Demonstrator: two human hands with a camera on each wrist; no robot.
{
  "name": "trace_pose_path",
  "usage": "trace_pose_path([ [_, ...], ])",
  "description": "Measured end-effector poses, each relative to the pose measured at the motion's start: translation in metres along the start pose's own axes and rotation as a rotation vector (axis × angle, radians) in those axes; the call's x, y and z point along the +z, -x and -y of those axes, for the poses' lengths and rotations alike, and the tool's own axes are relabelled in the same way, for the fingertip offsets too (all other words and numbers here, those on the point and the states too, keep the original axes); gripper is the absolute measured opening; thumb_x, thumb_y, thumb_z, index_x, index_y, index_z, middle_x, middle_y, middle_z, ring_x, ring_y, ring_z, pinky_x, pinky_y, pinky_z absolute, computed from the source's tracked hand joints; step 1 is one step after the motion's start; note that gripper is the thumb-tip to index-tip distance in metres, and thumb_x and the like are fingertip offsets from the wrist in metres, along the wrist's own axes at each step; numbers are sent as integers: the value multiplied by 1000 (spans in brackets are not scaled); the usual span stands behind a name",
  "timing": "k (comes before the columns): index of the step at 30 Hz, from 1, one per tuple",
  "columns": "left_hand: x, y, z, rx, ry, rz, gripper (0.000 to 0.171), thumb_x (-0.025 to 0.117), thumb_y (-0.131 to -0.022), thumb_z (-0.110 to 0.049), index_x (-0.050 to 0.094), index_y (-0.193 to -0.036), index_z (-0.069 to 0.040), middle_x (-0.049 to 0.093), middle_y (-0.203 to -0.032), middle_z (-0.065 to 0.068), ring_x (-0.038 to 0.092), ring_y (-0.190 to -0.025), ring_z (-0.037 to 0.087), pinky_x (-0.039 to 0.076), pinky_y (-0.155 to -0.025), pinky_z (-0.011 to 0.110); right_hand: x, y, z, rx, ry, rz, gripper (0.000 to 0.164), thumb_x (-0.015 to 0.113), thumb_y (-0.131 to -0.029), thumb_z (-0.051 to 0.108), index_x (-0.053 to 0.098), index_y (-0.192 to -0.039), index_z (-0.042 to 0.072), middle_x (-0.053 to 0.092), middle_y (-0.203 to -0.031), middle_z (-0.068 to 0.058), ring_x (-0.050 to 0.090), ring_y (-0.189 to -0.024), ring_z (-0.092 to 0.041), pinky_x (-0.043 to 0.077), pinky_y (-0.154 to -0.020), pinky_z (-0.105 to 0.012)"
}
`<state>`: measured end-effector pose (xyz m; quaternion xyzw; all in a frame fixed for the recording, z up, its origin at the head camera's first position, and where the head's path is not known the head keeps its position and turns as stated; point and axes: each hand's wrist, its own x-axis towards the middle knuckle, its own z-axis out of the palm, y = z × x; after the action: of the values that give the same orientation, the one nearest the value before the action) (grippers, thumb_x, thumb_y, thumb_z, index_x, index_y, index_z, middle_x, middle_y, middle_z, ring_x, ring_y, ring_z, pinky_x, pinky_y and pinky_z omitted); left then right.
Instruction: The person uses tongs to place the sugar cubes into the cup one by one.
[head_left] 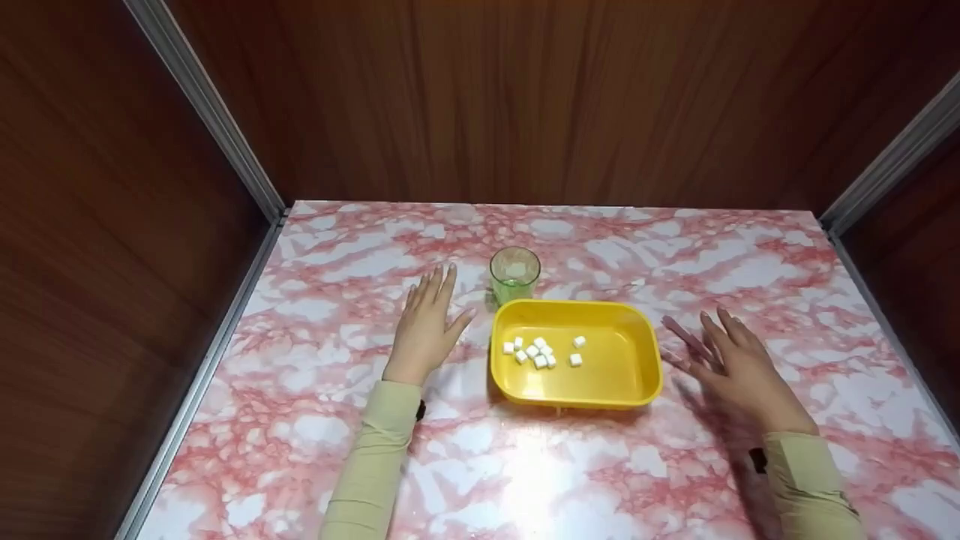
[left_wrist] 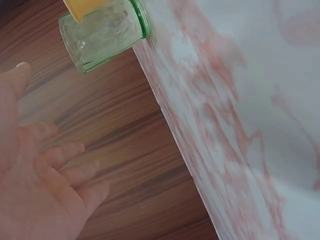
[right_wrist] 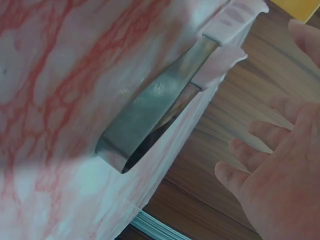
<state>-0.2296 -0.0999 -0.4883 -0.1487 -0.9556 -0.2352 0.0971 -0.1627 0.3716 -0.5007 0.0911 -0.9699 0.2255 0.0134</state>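
My left hand (head_left: 426,330) is spread with its fingers straight, left of a yellow plastic tub (head_left: 615,311) and a green-tinted glass (head_left: 515,289). Several small white cubes (head_left: 541,361) lie in the tub, most of them towards its left side. On the other side, my right hand (head_left: 750,379) has its fingers extended and holds nothing. Beside it on the table lies a pair of metal tongs (right_wrist: 155,100) with pale pink tips; in the head view the hand partly hides them. The glass stands upright just behind the tub's left corner.
A red-and-white marbled tabletop (head_left: 360,247) carries everything. Dark wood panels (head_left: 480,105) rise behind it and on both sides, with metal rails (head_left: 210,105) at the corners and along the side edges.
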Motion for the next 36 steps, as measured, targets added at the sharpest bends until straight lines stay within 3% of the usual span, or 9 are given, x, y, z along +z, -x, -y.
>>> trace_pose_path([
  [11,1,-15,-8,71,-20,-2,75,55,-94,-47,23,-153,-12,22,-155,14,19,-141,34,13,-115,48,10,6,-1,11,4,4,83,61,-91,46,19,-154,11,7,-158,-19,8,-139,-48,11,-103,-70],
  [17,0,-25,-10,93,3,3,76,57,-94,-46,22,-153,-13,23,-155,14,16,-143,30,7,-116,43,14,8,-1,-36,4,-36,79,63,-92,40,24,-152,7,14,-155,-24,15,-136,-51,14,-103,-71],
  [29,4,-42,-15,86,23,40,77,53,-93,-53,21,-153,-17,23,-156,11,20,-141,31,6,-116,39,24,10,6,0,-10,-12,77,65,-91,37,22,-154,26,14,-156,-21,14,-137,-50,16,-98,-75],
  [36,6,-49,-19,105,19,71,75,54,-93,-51,26,-152,-13,23,-156,10,20,-142,29,4,-116,37,26,9,7,-24,8,-18,78,65,-91,35,20,-154,22,16,-155,-23,14,-136,-50,17,-100,-73],
])
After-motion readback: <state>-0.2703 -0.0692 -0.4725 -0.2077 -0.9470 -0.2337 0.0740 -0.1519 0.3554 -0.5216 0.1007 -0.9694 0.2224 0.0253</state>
